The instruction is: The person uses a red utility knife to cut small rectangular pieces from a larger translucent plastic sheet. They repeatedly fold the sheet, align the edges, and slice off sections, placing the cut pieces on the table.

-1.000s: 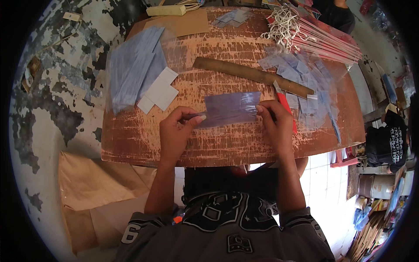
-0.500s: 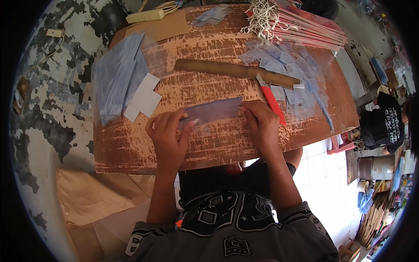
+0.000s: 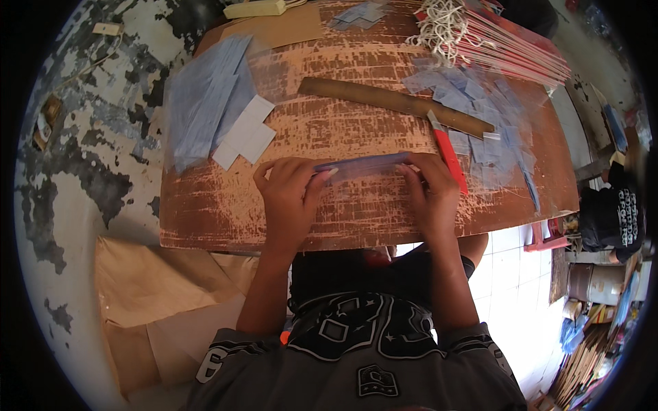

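Note:
Between my hands I hold a strip of clear bluish plastic sheet (image 3: 363,164), stretched sideways above the worn table top. My left hand (image 3: 290,195) pinches its left end, thumb on the near side. At the other end, my right hand (image 3: 432,186) grips it the same way. Just beyond my right hand lies a red-handled cutter knife (image 3: 449,157), its blade end near a long brown flat bar (image 3: 391,105). White card pieces (image 3: 245,132) rest past my left hand, beside a stack of long bluish plastic sheets (image 3: 209,99).
Small cut plastic pieces (image 3: 490,116) are scattered at the right. Behind them lies a bundle of red-and-white items with white cords (image 3: 500,44). A brown cardboard sheet (image 3: 291,27) and more plastic pieces (image 3: 360,14) lie at the far edge. A person in black (image 3: 610,216) is off to the right.
The plastic strip now shows as a narrower band between my hands, tilted or folded over. The whole view has shifted, so the table sits slightly higher and farther right.

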### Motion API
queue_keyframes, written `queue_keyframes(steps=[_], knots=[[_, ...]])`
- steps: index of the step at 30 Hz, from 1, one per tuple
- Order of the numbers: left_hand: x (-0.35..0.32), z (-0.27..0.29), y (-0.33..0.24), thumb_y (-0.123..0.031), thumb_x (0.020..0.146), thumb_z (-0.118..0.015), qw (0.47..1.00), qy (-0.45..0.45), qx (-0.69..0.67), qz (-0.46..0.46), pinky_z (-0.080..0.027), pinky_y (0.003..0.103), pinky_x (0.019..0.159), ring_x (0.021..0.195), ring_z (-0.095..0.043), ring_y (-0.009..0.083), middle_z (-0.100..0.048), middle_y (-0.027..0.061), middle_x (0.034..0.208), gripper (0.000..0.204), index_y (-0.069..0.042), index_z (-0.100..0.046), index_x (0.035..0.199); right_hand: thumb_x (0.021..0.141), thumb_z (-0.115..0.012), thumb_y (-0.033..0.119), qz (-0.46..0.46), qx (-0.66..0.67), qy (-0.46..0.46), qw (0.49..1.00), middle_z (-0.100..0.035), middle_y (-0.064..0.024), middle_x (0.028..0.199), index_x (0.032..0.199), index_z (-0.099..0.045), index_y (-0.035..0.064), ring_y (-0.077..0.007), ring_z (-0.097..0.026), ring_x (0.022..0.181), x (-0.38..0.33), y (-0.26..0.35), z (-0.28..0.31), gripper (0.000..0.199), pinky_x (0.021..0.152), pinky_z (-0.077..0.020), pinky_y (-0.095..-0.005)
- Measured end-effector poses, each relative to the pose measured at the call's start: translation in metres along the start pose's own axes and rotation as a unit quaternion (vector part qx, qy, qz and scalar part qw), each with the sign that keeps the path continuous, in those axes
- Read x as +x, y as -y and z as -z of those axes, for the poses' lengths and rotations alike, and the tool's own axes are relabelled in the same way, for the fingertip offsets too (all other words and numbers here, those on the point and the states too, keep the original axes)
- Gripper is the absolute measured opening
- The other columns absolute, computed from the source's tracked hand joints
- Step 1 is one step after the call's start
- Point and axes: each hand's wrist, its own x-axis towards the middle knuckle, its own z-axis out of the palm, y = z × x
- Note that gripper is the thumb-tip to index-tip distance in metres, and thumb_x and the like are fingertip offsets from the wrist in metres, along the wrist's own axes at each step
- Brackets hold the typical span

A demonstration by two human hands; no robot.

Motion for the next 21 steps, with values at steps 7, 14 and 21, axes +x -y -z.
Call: queue_keyframes(steps=[7, 14, 21], knots=[[-0.004, -0.002, -0.01, -0.017, 0.101, -0.065, 0.998, -0.027, 0.054, -0.002, -0.031, 0.043, 0.107, 0.101, -0.065, 0.0244, -0.073, 0.0075, 0.097, 0.016, -0.005, -0.076, 0.102, 0.093, -0.073, 0.004, 0.013, -0.052, -0.036, 0.998, -0.073, -0.0145, 0.106, 0.118, -0.075, 0.0043, -0.0295, -0.074, 0.085, -0.01, 0.005, -0.006, 0.024, 0.07, -0.0589, -0.0365], [-0.012, -0.01, -0.007, -0.014, 0.096, -0.071, 0.996, -0.03, 0.087, 0.005, -0.032, 0.042, 0.106, 0.104, -0.065, 0.0195, -0.071, 0.0039, 0.096, 0.034, -0.009, -0.073, 0.13, 0.087, -0.072, -0.004, 0.09, -0.105, -0.084, 0.987, -0.074, -0.0154, 0.104, 0.12, -0.074, 0.0036, -0.0308, -0.074, 0.085, -0.015, 0.002, -0.012, 0.034, 0.07, -0.0591, -0.038], [-0.012, -0.015, -0.004, -0.015, 0.099, -0.069, 0.997, -0.031, 0.074, 0.003, -0.033, 0.04, 0.104, 0.102, -0.065, 0.0205, -0.072, 0.0053, 0.095, 0.034, -0.009, -0.072, 0.132, 0.089, -0.071, -0.008, 0.069, -0.103, -0.07, 0.99, -0.074, -0.0192, 0.103, 0.115, -0.074, -0.0035, -0.032, -0.075, 0.087, -0.016, 0.007, -0.012, 0.027, 0.074, -0.0597, -0.0366]])
